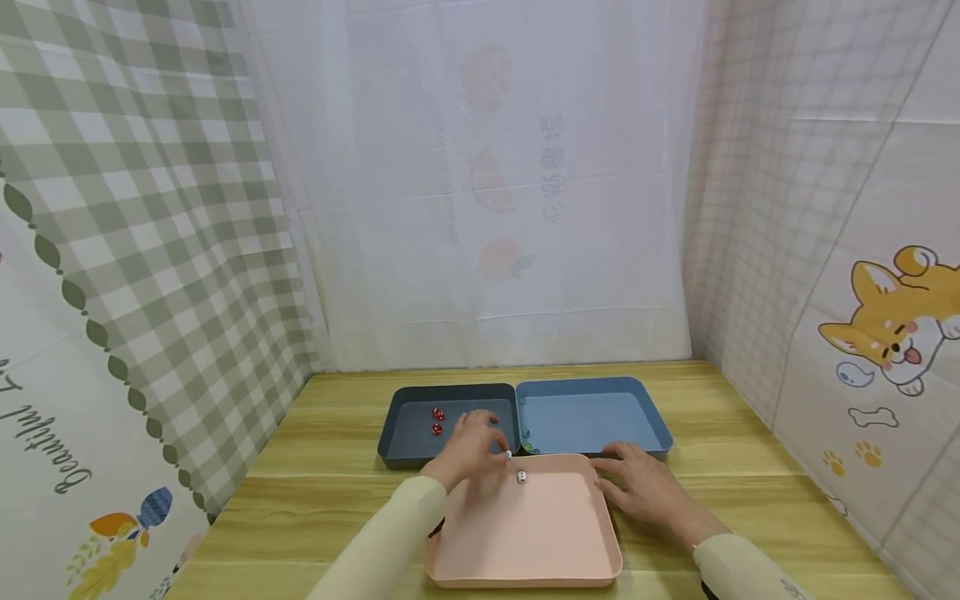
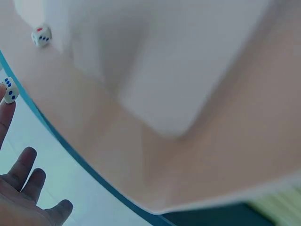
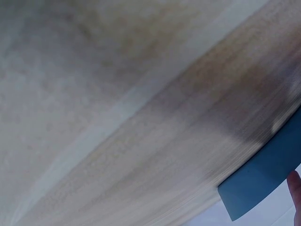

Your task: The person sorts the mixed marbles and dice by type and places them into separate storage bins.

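Note:
Over the far left part of the pink tray (image 1: 532, 533), my left hand (image 1: 471, 446) pinches a white die (image 2: 11, 90) between thumb and fingertip. Blue dots show on the die in the left wrist view; the other fingers are spread apart. A second white die (image 1: 522, 477) lies in the pink tray just below that hand. My right hand (image 1: 641, 483) rests at the tray's far right corner, fingers loosely extended onto the rim. Only a fingertip (image 3: 295, 186) of it shows in the right wrist view.
Behind the pink tray stand a dark grey tray (image 1: 416, 450) with several red dice (image 1: 437, 429) and a blue tray (image 1: 592, 417) with small green pieces (image 1: 528, 447) along its left side. All stand on a wood-grain table (image 1: 322, 492), with cloth curtains (image 1: 510, 192) around it.

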Demonstrator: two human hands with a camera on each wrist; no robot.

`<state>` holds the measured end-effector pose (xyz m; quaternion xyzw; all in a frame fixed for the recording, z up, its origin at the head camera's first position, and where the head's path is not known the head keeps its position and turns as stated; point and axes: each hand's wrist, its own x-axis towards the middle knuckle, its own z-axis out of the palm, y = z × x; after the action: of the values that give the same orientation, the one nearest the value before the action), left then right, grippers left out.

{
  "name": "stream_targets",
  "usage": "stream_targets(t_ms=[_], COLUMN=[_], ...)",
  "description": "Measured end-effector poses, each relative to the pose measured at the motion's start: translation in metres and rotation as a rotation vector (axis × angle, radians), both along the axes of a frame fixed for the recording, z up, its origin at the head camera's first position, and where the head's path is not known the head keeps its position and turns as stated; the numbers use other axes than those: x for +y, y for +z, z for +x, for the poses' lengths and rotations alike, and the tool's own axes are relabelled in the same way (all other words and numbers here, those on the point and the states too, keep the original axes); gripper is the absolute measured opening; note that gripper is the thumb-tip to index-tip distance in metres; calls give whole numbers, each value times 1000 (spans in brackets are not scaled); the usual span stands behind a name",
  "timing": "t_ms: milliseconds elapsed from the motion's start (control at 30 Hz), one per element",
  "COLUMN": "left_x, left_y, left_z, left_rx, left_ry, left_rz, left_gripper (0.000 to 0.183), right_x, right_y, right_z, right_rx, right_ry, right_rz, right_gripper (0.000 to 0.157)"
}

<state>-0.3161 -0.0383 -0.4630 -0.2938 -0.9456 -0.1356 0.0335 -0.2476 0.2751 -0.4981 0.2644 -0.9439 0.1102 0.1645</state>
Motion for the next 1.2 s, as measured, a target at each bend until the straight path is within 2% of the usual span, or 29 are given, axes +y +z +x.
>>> stream_targets(t_ms=[167, 400, 667, 1033, 1200], left_x=[-6, -22, -37, -54, -59], left_y=[4, 10, 13, 19, 18], left_z=[-7, -17, -27, -39, -47], left_rx=[20, -19, 17, -17, -23], left_ry=[34, 91, 125, 217, 258], left_rz=[7, 53, 48, 82, 101], left_gripper=[5, 6, 7, 5, 6], right_x=[0, 0, 0, 0, 1], right_y=[0, -1, -2, -3, -3], right_z=[0, -1, -1, -1, -1], right_rx=[-3, -8, -11, 12, 14], right_ry=[-3, -14, -18, -12, -12], right_rz=[-2, -1, 3, 2, 1], right_gripper=[31, 31, 31, 31, 30])
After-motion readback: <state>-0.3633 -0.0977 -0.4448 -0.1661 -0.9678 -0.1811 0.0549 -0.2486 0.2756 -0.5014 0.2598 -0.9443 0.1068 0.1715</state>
